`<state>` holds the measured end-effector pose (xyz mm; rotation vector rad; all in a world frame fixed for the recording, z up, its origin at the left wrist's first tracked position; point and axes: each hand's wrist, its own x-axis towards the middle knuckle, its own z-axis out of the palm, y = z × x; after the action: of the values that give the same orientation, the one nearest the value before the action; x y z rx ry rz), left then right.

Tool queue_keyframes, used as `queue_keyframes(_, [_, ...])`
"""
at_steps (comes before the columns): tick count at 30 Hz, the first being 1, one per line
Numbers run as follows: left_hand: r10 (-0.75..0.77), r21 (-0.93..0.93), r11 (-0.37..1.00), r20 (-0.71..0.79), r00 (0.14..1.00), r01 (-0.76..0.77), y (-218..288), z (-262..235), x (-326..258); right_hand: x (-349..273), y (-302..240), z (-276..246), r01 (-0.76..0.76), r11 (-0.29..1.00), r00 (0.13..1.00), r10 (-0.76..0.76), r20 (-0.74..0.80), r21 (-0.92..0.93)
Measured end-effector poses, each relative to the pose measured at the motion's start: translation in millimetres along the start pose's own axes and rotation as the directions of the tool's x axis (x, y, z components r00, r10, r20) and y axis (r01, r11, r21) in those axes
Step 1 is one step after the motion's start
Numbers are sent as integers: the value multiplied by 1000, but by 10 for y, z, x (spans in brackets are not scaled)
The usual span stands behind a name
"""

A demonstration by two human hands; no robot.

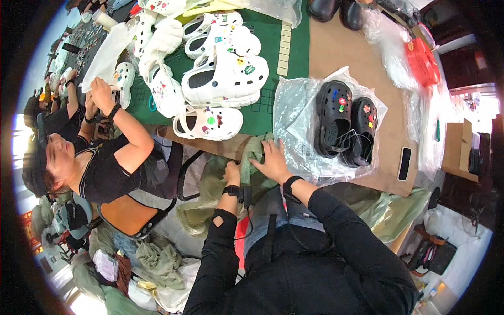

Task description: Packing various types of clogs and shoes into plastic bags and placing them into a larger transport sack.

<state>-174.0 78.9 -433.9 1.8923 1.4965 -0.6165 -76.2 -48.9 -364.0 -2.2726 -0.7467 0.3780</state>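
At the table's near edge, an olive-green plastic sheet [251, 164] hangs in folds toward my lap. My left hand [231, 173] is closed in a fist on its left side, apparently gripping a fold; the fingertips are hidden. My right hand [274, 160] lies on the sheet with fingers spread, just left of a clear plastic bag [291, 107]. On that bag rests a pair of black clogs [332, 121] with colourful charms, tied together near the heels. Beyond my hands stands a white clog [214, 123] with charms, in front of more white clogs [226, 79].
A black phone [404, 164] lies at the table's right edge. Clear wrapping and a red package [421, 62] are farther right. At left, a co-worker [113, 168] handles a white bag [105, 58] above the table. Clothes and bags [157, 262] lie on the floor at lower left.
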Motion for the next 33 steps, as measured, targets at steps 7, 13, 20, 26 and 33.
queue_keyframes(7, [31, -107, 994, -50, 998, -36, -333, 87, 143, -62, -1, -2, 285, 874, 955, -221, 199, -394])
queue_keyframes(13, [372, -115, 913, -164, 913, -393, -31, 25, -754, -44, 415, -122, 392, 890, 914, -346, 214, -235])
queue_keyframes(20, [500, 153, 856, 0, 866, -494, 201, 230, -1037, -5, 435, -170, 449, 885, 872, -402, 280, -127])
queue_keyframes(26, [667, 381, 716, -125, 734, -585, 198, 319, -1159, -50, -81, -227, 4, 985, 993, 17, 120, -173])
queue_keyframes(33, [862, -31, 507, 22, 507, -861, 125, 459, -979, 8, 55, 20, 118, 990, 977, -101, 186, -79])
